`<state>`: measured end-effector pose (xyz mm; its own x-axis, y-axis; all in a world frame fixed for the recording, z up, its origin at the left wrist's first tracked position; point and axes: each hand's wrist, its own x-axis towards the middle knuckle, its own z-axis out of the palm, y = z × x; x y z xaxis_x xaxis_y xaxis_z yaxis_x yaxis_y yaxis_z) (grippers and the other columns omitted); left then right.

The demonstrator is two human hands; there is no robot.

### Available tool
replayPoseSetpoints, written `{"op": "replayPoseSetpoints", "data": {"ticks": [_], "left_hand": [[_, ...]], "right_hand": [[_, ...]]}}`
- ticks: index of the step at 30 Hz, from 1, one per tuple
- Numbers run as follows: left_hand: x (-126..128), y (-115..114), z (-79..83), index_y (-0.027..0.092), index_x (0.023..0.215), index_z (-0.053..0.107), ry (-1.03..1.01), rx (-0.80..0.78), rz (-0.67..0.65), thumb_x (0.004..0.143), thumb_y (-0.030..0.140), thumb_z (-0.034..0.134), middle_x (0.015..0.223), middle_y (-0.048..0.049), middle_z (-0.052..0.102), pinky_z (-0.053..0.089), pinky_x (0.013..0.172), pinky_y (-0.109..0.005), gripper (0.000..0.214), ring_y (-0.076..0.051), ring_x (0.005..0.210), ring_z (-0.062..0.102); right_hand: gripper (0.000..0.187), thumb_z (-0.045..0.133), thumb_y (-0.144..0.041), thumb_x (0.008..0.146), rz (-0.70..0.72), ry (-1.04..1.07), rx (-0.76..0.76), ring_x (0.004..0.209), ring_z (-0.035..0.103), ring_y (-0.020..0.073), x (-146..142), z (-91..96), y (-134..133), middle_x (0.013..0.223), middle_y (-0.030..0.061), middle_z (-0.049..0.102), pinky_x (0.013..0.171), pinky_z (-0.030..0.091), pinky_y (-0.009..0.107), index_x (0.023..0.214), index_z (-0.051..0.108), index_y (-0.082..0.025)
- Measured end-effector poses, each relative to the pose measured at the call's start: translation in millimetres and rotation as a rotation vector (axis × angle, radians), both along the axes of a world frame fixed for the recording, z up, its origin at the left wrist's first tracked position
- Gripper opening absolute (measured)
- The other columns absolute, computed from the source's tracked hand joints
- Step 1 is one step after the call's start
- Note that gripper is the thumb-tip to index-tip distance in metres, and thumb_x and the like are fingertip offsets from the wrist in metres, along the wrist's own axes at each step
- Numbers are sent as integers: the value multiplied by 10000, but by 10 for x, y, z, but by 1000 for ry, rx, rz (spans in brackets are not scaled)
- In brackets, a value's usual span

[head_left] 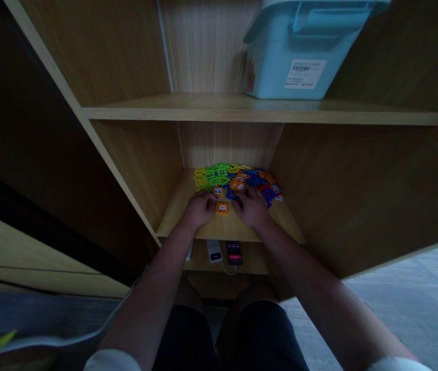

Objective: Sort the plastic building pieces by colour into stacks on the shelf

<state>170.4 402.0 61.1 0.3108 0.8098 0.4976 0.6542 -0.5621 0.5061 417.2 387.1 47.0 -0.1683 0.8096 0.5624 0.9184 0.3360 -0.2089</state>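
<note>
An orange plastic building piece point(222, 208) with a white window print lies flat on the shelf board, between my two hands. My left hand point(199, 210) is at its left, fingers curled in and tips close together; whether they pinch anything is too dark to make out. Just beyond those fingertips is another orange window piece point(218, 191). My right hand point(253, 207) rests at the front of the pile, thumb and fingers apart, close to orange pieces point(238, 183) and blue ones. Behind, green pieces point(219, 174), yellow pieces point(201, 178) and purple pieces point(269, 195) are heaped together.
A light-blue lidded bin point(276, 62) stands on the upper shelf point(203, 109). Below my hands, a white power bank point(214, 251) and a phone point(234, 253) joined by a cable lie on a lower board. Cabinet side walls point(342, 180) enclose the compartment.
</note>
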Motion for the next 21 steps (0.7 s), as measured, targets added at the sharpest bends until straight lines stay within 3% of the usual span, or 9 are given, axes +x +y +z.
{"op": "replayPoseSetpoints", "data": {"ticks": [6, 10, 21], "left_hand": [[5, -22, 33, 216, 990, 750, 2, -8, -6, 928, 135, 602, 1051, -88, 783, 578, 1060, -457, 180, -270, 1064, 728], [6, -25, 35, 216, 997, 753, -1, -22, -2, 933, 146, 606, 1049, -86, 784, 583, 1053, -450, 175, -264, 1059, 729], [17, -11, 8, 211, 1009, 735, -72, 19, -7, 919, 103, 599, 1041, -82, 779, 603, 1024, -429, 197, -249, 1046, 735]], "right_hand": [[476, 601, -455, 1018, -55, -6, -71, 1416, 494, 484, -15, 2, 3, 1599, 209, 540, 1175, 434, 649, 1387, 718, -178], [522, 565, -421, 1021, -43, -20, -86, 1387, 540, 462, -7, 8, 18, 1591, 232, 559, 1177, 445, 615, 1439, 661, -122], [575, 545, -278, 990, 48, 91, 19, 1462, 532, 415, 30, 28, 53, 1576, 265, 561, 1252, 454, 576, 1510, 575, -34]]}}
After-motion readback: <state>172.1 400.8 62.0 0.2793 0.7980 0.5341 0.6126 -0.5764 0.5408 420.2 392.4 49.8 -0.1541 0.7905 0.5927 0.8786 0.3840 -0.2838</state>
